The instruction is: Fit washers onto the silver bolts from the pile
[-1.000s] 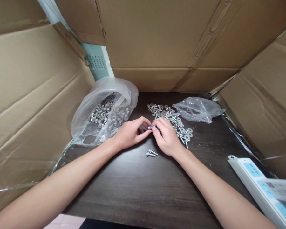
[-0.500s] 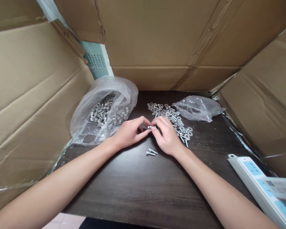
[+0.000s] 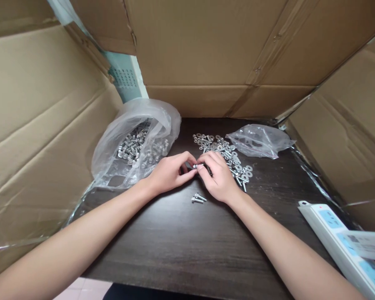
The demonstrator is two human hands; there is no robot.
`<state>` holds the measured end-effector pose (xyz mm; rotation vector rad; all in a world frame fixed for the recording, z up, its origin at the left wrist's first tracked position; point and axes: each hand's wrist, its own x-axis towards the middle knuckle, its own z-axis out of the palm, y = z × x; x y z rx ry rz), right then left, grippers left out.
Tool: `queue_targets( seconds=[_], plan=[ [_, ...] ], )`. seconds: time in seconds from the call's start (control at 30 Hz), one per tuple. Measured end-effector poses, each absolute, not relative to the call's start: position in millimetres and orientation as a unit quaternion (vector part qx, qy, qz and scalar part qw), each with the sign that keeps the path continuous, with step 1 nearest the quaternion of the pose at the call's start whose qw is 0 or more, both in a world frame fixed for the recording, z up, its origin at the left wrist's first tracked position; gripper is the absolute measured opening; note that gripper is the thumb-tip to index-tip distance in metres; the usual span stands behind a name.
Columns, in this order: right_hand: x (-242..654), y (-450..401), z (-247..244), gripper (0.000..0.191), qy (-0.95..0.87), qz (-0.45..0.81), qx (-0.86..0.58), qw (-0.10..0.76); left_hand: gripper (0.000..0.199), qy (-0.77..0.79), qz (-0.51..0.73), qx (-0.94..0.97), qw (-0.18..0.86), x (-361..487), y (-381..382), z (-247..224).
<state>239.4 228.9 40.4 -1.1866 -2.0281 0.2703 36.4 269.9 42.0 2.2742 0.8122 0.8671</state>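
Note:
Between my fingertips, over the middle of the dark table, is a small silver bolt lying roughly level. My left hand pinches its head end, and my right hand pinches it from the other side, covering most of the shank. Fine details, such as a nut or washer on it, are too small to make out. Just below the hands, two bolts lie side by side on the table. Behind my right hand spreads a loose pile of bolts, nuts and flat washers.
An open clear plastic bag with many bolts stands at the left. A flattened plastic bag lies at the back right. A white power strip is at the right edge. Cardboard walls enclose the back and sides.
Both hands stay in nearly the same place with the bolt between them. The right fingertips have shifted slightly left over it, so less of the bolt shows.

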Motion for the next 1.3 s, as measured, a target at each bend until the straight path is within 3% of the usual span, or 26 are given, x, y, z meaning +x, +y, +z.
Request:
queue_targets(
  seconds=[0.37,0.67,1.3],
  plan=[
    [240.0,229.3,40.5,0.012,-0.798,0.101,-0.462,0.375,0.018,0.293,0.333,0.855,0.270,37.0,270.0,39.7],
    [239.5,229.6,41.2,0.024,-0.798,0.118,-0.470,0.358,0.018,0.282,0.339,0.858,0.265,37.1,269.7,40.9],
    [240.7,228.5,40.6,0.014,-0.787,0.122,-0.471,0.378,0.027,0.284,0.335,0.859,0.264,37.2,269.0,42.8]
  ],
)
